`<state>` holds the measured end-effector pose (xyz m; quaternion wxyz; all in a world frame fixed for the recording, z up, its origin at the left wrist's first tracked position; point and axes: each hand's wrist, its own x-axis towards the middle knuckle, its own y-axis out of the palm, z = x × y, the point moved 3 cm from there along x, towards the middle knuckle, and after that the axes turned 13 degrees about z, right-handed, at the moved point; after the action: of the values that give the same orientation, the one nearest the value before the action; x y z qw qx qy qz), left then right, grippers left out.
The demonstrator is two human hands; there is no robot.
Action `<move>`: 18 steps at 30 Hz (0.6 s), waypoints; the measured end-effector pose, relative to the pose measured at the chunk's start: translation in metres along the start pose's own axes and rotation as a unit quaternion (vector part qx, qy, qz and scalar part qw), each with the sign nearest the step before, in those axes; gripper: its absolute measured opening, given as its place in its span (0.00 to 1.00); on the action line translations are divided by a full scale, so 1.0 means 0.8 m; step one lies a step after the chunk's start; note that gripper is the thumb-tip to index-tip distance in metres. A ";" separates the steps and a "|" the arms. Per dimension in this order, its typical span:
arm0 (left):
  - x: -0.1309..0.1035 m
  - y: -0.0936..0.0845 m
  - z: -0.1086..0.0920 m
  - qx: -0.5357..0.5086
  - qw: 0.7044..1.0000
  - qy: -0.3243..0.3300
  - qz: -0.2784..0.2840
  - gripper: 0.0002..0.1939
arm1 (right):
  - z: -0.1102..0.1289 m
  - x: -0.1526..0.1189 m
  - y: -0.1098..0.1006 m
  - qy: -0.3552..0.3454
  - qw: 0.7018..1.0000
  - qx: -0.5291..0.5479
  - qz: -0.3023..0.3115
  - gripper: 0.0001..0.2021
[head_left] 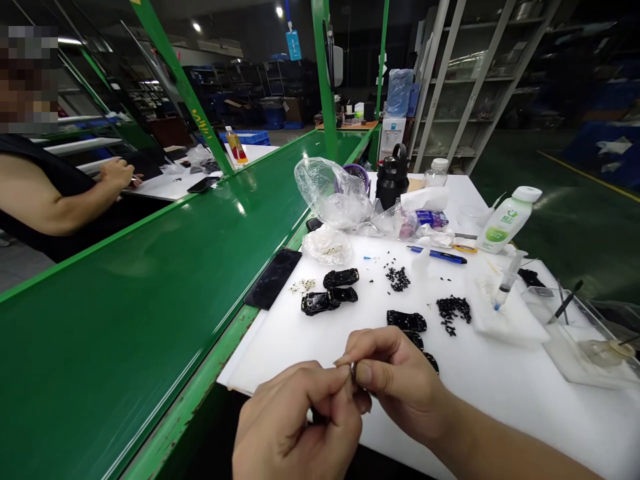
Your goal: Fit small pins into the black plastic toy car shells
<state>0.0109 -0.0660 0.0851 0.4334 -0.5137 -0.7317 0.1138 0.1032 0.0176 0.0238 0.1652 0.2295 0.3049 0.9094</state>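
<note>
Close together above the front edge of the white table, my left hand (300,417) and my right hand (395,383) both have their fingers pinched. Between the fingertips shows a small dark piece (353,372), mostly hidden, gripped by both hands. Just beyond my right hand lie black toy car bodies (406,321), partly covered by it. More black car bodies (320,303) rest further left. Two piles of tiny black parts (399,279) (453,311) lie on the white surface, and small pale parts (303,286) are scattered near the left cars.
A black phone-like slab (273,279) lies at the table's left edge beside the green conveyor (150,267). Plastic bags (333,193), a black flask (393,177), a blue pen-like tool (439,255), a white bottle (509,220) and a syringe (510,279) stand or lie behind. Another person sits at far left.
</note>
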 end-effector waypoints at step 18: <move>0.013 0.001 -0.005 0.056 0.997 0.043 -0.023 0.07 | 0.022 0.001 -0.005 -0.011 1.000 -0.004 -0.002 0.09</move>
<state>0.0133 -0.0577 0.0925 0.4948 -0.4762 -0.7165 0.1224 0.1124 0.0292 0.0341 0.1708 0.2383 0.3001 0.9077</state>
